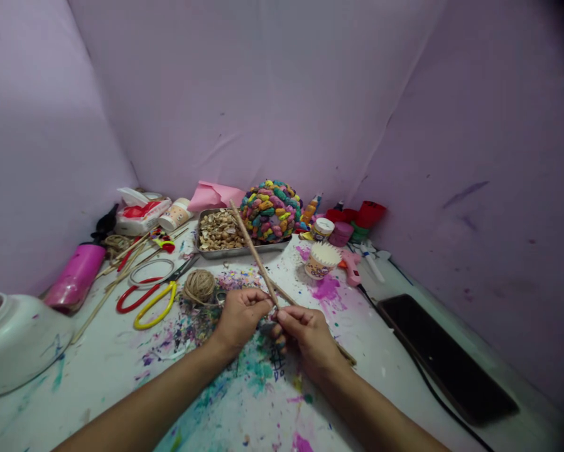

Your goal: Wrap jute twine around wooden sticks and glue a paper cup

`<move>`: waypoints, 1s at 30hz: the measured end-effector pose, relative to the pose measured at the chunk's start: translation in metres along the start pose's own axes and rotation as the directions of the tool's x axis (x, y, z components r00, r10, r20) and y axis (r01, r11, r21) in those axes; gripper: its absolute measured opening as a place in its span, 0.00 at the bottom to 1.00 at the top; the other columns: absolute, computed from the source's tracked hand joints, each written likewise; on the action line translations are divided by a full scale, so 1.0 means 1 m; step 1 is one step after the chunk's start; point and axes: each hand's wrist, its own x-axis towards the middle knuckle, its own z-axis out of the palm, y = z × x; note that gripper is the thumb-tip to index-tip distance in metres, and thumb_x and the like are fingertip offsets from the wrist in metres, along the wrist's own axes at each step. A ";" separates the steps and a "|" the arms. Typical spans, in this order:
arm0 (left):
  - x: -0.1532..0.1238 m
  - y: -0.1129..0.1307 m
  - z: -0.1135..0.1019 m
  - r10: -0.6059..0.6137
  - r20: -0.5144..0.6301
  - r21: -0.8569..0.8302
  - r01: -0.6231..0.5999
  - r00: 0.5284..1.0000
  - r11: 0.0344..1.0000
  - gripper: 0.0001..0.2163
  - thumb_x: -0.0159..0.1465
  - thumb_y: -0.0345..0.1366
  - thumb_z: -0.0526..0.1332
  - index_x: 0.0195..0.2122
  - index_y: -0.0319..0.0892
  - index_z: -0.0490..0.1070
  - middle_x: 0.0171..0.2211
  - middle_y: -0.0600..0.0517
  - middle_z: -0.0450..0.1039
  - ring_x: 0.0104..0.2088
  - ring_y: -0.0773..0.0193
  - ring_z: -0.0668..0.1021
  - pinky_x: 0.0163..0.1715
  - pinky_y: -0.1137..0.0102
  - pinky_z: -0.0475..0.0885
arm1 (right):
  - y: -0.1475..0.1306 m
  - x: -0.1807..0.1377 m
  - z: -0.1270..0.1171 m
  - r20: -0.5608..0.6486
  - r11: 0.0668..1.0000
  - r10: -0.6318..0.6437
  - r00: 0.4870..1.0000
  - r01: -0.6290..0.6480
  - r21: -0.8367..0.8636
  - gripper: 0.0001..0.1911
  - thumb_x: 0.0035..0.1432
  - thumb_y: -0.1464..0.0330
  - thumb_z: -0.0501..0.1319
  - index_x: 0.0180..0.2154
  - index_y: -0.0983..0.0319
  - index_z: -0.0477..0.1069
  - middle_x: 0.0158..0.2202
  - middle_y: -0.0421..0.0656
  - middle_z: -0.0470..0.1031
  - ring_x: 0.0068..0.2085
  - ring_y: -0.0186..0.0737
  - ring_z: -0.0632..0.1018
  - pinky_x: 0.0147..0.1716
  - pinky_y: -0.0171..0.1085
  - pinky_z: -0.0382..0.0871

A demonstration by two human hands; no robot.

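Observation:
Near the middle of the head view, a thin brown wooden stick (pixel 251 248) slants up and to the left from between my hands. My left hand (pixel 242 317) is closed, its thumb and finger pinching at the stick's lower end. Right beside it, my right hand (pixel 313 339) pinches the same end; its lower fingers look paint-stained. What exactly lies between the fingertips is too small to make out. A second stick (pixel 348 356) passes behind my right hand on the table. To the left of my left hand sits a ball of twine (pixel 200 287).
Scissors (pixel 156 302) with red and yellow handles lie left. A metal tray (pixel 216 253) holds shell-like pieces and a multicoloured ball (pixel 271 212). Right are a paper cup (pixel 318 267), a pink glue gun (pixel 352 269) and a black phone-like slab (pixel 444 358). A white pot (pixel 22 345) stands left.

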 end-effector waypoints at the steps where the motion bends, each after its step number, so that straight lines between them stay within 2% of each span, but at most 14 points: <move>1: -0.001 -0.001 0.001 -0.010 -0.002 -0.006 0.010 1.000 1.000 0.06 0.46 0.33 0.59 0.15 0.38 0.66 0.07 0.62 0.55 0.09 0.76 0.54 0.12 0.76 0.47 | 0.000 0.000 0.000 -0.021 1.000 -0.003 1.000 0.003 -0.005 0.16 0.33 0.61 0.69 0.20 0.68 0.72 0.13 0.40 0.71 0.13 0.27 0.67 0.11 0.26 0.59; 9: -0.005 -0.002 0.003 -0.033 0.008 -0.032 0.033 0.999 0.999 0.06 0.46 0.34 0.59 0.15 0.39 0.65 0.06 0.63 0.53 0.08 0.76 0.53 0.11 0.76 0.47 | 0.003 -0.001 0.001 -0.107 0.998 -0.033 0.994 0.027 -0.059 0.14 0.36 0.63 0.67 0.20 0.68 0.71 0.13 0.40 0.72 0.13 0.28 0.69 0.11 0.26 0.63; 15: -0.006 -0.003 0.005 -0.006 -0.003 -0.003 0.006 1.000 1.000 0.08 0.47 0.36 0.61 0.16 0.38 0.66 0.09 0.60 0.59 0.10 0.76 0.57 0.12 0.76 0.49 | 0.005 -0.002 0.002 -0.118 0.994 -0.072 0.990 0.062 -0.088 0.14 0.36 0.62 0.67 0.19 0.67 0.69 0.12 0.39 0.71 0.13 0.29 0.69 0.11 0.27 0.63; 19: -0.006 0.002 0.005 0.019 -0.010 0.011 -0.019 1.000 1.000 0.08 0.48 0.35 0.61 0.16 0.38 0.66 0.10 0.60 0.60 0.12 0.76 0.59 0.13 0.77 0.51 | 0.004 -0.001 0.001 -0.080 0.992 -0.089 0.993 0.082 -0.092 0.15 0.36 0.61 0.68 0.20 0.67 0.70 0.13 0.39 0.71 0.14 0.28 0.69 0.13 0.27 0.63; 22: -0.007 0.006 0.003 0.034 -0.001 0.003 -0.034 0.999 0.999 0.08 0.48 0.34 0.61 0.15 0.38 0.66 0.10 0.60 0.60 0.12 0.75 0.59 0.13 0.77 0.53 | 0.002 0.001 0.000 0.009 0.994 -0.077 0.997 0.078 -0.076 0.16 0.36 0.60 0.68 0.20 0.68 0.72 0.15 0.40 0.71 0.16 0.29 0.69 0.15 0.28 0.63; 25: -0.007 0.008 0.002 0.032 0.038 -0.013 -0.032 0.999 0.999 0.08 0.47 0.34 0.61 0.15 0.37 0.66 0.11 0.57 0.64 0.14 0.73 0.64 0.15 0.77 0.57 | 0.000 0.002 -0.002 0.088 0.998 -0.053 0.995 0.056 -0.029 0.17 0.37 0.59 0.68 0.19 0.68 0.72 0.15 0.40 0.71 0.15 0.27 0.68 0.15 0.27 0.61; 30: -0.006 0.003 0.004 -0.014 0.088 -0.070 0.020 0.996 0.997 0.07 0.48 0.36 0.59 0.18 0.37 0.68 0.10 0.59 0.62 0.10 0.77 0.58 0.12 0.78 0.52 | 0.000 0.003 -0.003 0.068 0.998 -0.053 0.996 0.050 0.040 0.17 0.36 0.59 0.68 0.19 0.68 0.71 0.14 0.39 0.69 0.14 0.26 0.66 0.14 0.27 0.59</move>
